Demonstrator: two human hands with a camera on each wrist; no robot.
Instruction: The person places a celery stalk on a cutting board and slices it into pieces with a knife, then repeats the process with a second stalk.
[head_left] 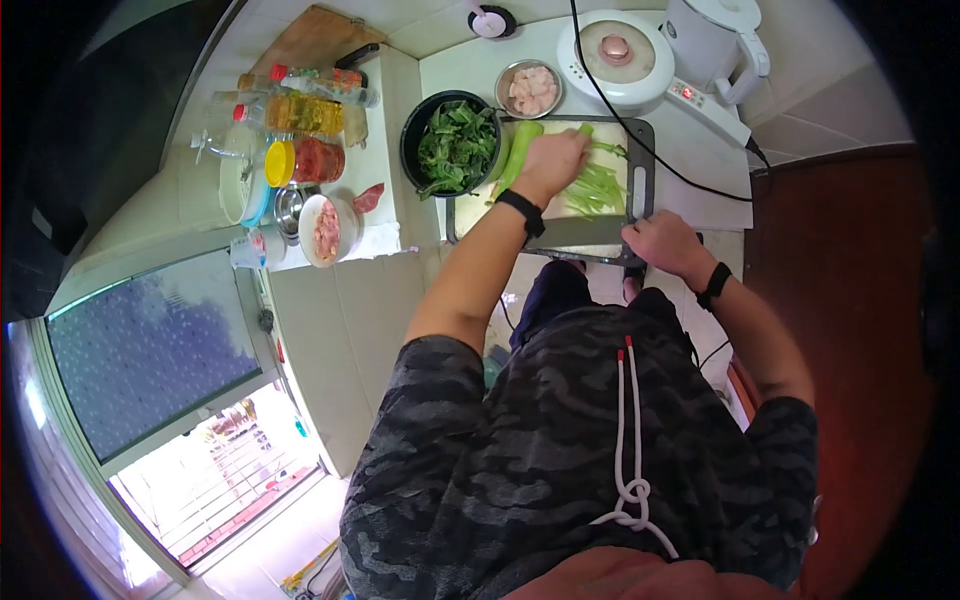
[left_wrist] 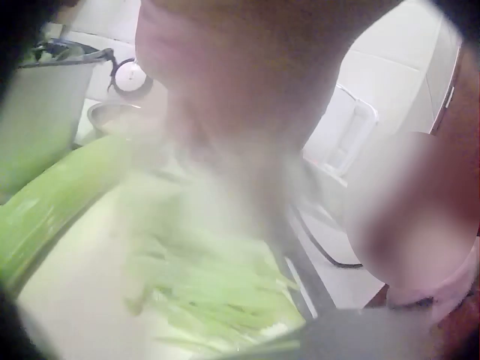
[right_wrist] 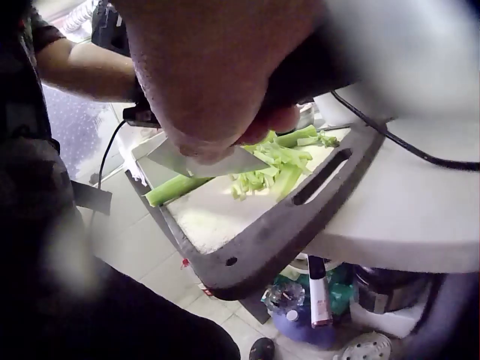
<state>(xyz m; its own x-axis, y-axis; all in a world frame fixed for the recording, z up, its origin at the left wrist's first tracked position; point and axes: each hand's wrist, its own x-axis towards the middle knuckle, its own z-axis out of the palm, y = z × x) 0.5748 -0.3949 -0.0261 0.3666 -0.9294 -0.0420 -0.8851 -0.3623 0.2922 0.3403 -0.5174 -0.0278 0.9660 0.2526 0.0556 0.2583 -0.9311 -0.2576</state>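
On a dark-rimmed chopping board (head_left: 640, 148), green celery lies as a whole stalk (head_left: 518, 155) at the left and a heap of thin cut strips (head_left: 597, 190). My left hand (head_left: 555, 162) bends over the board and grips celery, one end poking out past the knuckles; its fingertips are hidden beneath it. At the board's near right corner my right hand (head_left: 662, 243) holds a kitchen knife by its black handle (right_wrist: 307, 71). The wide grey blade (head_left: 575, 234) lies across the near side of the board. Blur covers much of the left wrist view.
Left of the board stands a black pot (head_left: 407, 150) of leafy greens; behind is a metal bowl (head_left: 503, 88) of pale meat. A white lidded cooker (head_left: 640, 75), a kettle (head_left: 712, 50) and a black cord (head_left: 690, 180) are at the right. Bottles (head_left: 305, 115) line the left counter.
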